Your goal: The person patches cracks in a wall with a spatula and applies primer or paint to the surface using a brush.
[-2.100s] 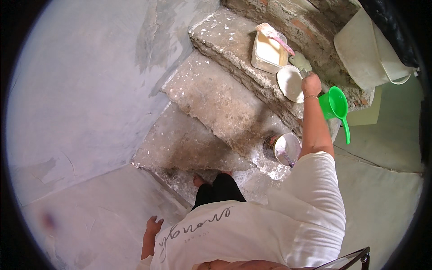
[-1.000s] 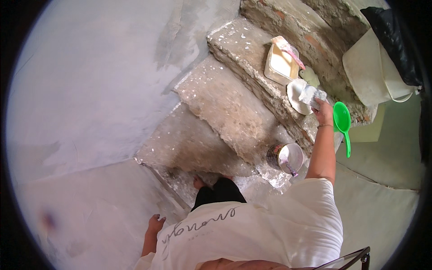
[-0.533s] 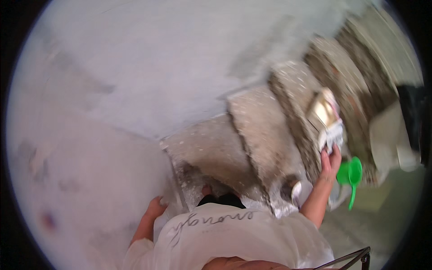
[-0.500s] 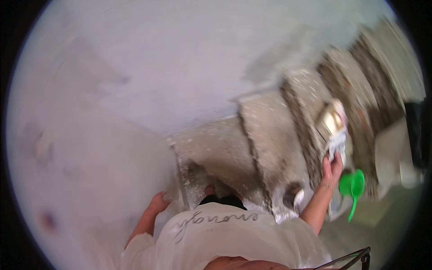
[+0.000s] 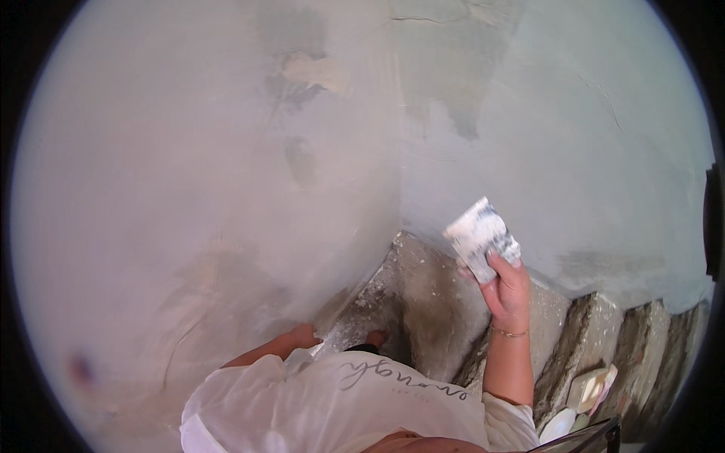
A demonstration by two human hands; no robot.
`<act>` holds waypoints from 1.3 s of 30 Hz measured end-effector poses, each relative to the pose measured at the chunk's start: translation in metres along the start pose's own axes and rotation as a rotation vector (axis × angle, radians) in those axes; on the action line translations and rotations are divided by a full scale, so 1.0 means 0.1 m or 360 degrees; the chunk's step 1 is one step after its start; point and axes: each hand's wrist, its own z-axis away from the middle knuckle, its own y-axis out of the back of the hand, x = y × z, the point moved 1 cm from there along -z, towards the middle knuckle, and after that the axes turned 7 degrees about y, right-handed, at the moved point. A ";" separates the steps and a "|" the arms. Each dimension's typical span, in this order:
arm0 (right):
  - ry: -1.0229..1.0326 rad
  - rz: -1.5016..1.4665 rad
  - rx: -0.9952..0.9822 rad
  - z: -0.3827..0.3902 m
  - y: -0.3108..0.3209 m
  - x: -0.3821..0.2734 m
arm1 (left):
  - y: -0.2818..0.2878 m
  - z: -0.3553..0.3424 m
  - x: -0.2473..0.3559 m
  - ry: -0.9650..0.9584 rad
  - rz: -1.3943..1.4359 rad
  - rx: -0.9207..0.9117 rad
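In front of the wall corner, my right hand [image 5: 507, 285] is raised. Its thumb and fingers clamp a flat, squarish scraper [image 5: 481, 235], smeared white and grey, near its lower edge. No handle shows on it. Down at the left, my left hand [image 5: 306, 336] is close to the foot of the left wall [image 5: 226, 196], its fingers curled. A pale edge shows beside these fingers, but I cannot make out what it is. On the steps at the lower right is an open tub [image 5: 588, 389] with a pale inside.
Rough, stained concrete steps [image 5: 574, 343] climb toward the right along the right wall [image 5: 551, 158]. Both walls carry grey patches and fine cracks. A white rounded thing [image 5: 557, 425] lies beside the tub. A dark object [image 5: 713, 223] stands at the far right edge.
My view has turned toward the right wall's corner. My right hand has come up from beside the tub with the scraper. The green dipper has left the view.
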 end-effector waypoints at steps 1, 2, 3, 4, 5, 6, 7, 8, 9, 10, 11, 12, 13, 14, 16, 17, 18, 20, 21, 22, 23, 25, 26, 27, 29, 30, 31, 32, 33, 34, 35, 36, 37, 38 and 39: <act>0.0075 0.0017 -0.0090 -0.12 -0.25 0.04 | -0.08 0.00 -0.05 -0.0007 0.0058 -0.0006; 0.0113 0.0214 -0.0011 -0.21 -0.46 0.07 | -0.17 0.00 -0.08 -0.0006 0.0088 0.0000; 0.0166 0.0386 0.0016 -0.29 -0.67 0.11 | -0.22 0.00 -0.11 0.0002 0.0085 -0.0024; 0.0246 0.0552 0.0007 -0.37 -0.87 0.16 | -0.25 -0.01 -0.14 0.0023 0.0179 0.0012; 0.0383 0.0617 -0.0046 -0.43 -1.06 0.20 | -0.30 -0.01 -0.15 0.0053 0.0245 0.0019; 0.0545 0.0670 -0.0128 -0.47 -1.24 0.25 | -0.31 0.00 -0.17 0.0081 0.0305 0.0023; 0.0740 0.0711 -0.0251 -0.51 -1.40 0.33 | -0.34 -0.03 -0.18 0.0089 0.0358 0.0048; 0.0861 0.0862 -0.0271 -0.58 -1.54 0.38 | -0.35 -0.03 -0.18 0.0097 0.0401 0.0068; 0.1064 0.0934 -0.0303 -0.65 -1.66 0.43 | -0.37 -0.05 -0.19 0.0116 0.0425 0.0078; 0.1265 0.1003 -0.0331 -0.73 -1.78 0.48 | -0.39 -0.08 -0.20 0.0089 0.0434 0.0094; 0.1467 0.1071 -0.0363 -0.81 -1.89 0.52 | -0.41 -0.11 -0.21 0.0072 0.0431 0.0098; 0.1599 0.1155 -0.0330 -0.89 -1.97 0.55 | -0.44 -0.14 -0.21 0.0056 0.0429 0.0102; 0.1731 0.1240 -0.0293 -0.98 -2.04 0.56 | -0.46 -0.17 -0.22 0.0043 0.0429 0.0106; 0.1864 0.1325 -0.0251 -1.05 -2.10 0.58 | -0.49 -0.20 -0.23 0.0031 0.0425 0.0110; 0.2052 0.1458 -0.0159 -1.21 -2.25 0.64 | -0.52 -0.25 -0.25 0.0009 0.0416 0.0103; 0.2172 0.1518 -0.0115 -1.28 -2.31 0.69 | -0.53 -0.28 -0.26 -0.0002 0.0413 0.0090; 0.2219 0.1589 -0.0074 -1.35 -2.37 0.72 | -0.52 -0.30 -0.26 0.0006 0.0390 0.0068; 0.2363 0.1713 0.0007 -1.45 -2.47 0.80 | -0.49 -0.34 -0.26 -0.0020 0.0409 0.0096; 0.2339 0.1818 0.0021 -1.48 -2.52 0.86 | -0.47 -0.34 -0.25 -0.0028 0.0391 0.0104; 0.2314 0.1921 0.0032 -1.52 -2.57 0.93 | -0.45 -0.36 -0.25 -0.0038 0.0421 0.0111; 0.2295 0.2017 0.0046 -1.53 -2.61 0.98 | -0.43 -0.37 -0.24 -0.0053 0.0431 0.0121; 0.2342 0.2252 0.0105 -1.57 -2.72 1.08 | -0.38 -0.39 -0.23 -0.0065 0.0458 0.0143; 0.2370 0.2362 0.0134 -1.56 -2.75 1.10 | -0.37 -0.40 -0.23 -0.0062 0.0477 0.0156; 0.2302 0.2435 0.0006 -1.53 -2.76 1.12 | -0.35 -0.40 -0.23 -0.0060 0.0499 0.0171; 0.2165 0.2566 -0.0254 -1.37 -2.71 1.11 | -0.34 -0.41 -0.22 -0.0092 0.0505 0.0158; 0.2055 0.2464 -0.0394 -1.26 -2.63 1.07 | -0.32 -0.41 -0.21 -0.0108 0.0496 0.0148; 0.1950 0.2355 -0.0533 -1.13 -2.54 1.02 | -0.31 -0.40 -0.21 -0.0103 0.0516 0.0139; 0.1853 0.2243 -0.0671 -1.05 -2.46 0.97 | -0.28 -0.40 -0.19 -0.0102 0.0540 0.0139; 0.1849 0.2184 -0.0717 -1.01 -2.38 0.91 | -0.27 -0.39 -0.18 -0.0088 0.0547 0.0119; 0.1849 0.2126 -0.0767 -0.98 -2.29 0.83 | -0.23 -0.40 -0.16 -0.0087 0.0539 0.0146; 0.1810 0.2077 -0.0821 -0.99 -2.20 0.75 | -0.21 -0.40 -0.14 -0.0068 0.0517 0.0156; 0.1645 0.1905 -0.0623 -1.08 -2.14 0.67 | -0.18 -0.40 -0.12 -0.0047 0.0493 0.0159; 0.1442 0.1740 -0.0430 -1.20 -2.09 0.61 | -0.15 -0.40 -0.10 -0.0072 0.0485 0.0168; 0.1334 0.1545 -0.0293 -1.37 -2.06 0.54 | -0.13 -0.40 -0.09 -0.0097 0.0471 0.0171; 0.1229 0.1346 -0.0158 -1.56 -2.06 0.48 | -0.11 -0.41 -0.07 -0.0121 0.0458 0.0180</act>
